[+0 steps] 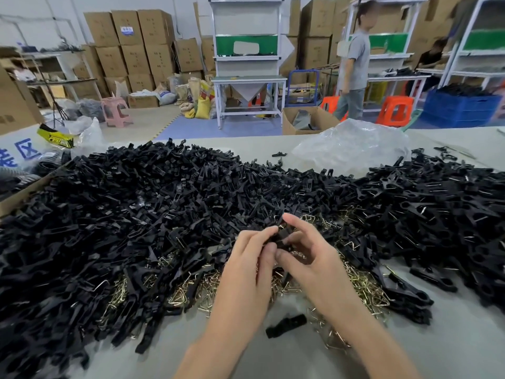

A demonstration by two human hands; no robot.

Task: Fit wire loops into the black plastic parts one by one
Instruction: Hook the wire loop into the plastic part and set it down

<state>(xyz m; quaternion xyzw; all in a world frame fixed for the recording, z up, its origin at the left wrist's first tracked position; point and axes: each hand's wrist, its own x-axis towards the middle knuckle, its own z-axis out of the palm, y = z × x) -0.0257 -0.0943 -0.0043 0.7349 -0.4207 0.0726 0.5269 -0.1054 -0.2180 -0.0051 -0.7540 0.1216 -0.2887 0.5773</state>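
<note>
At the centre of the frame we hold one black plastic part [281, 237] in both hands: our left hand [246, 265] curls its fingers round it, our right hand [314, 265] pinches it. Wire loops [191, 291] lie just below, among the black pile [136, 214] on the table [273, 359].

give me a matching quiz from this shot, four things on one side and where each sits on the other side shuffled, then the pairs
Things
1. held black part
2. lone black part
3. wire loops
4. clear plastic bag

Places
A. far side of the table, beyond the black pile
B. on bare table between the forearms
C. pinched between left hand and right hand
D. heaped at the black pile's near edge

Pairs: 1-C, 2-B, 3-D, 4-A
</note>
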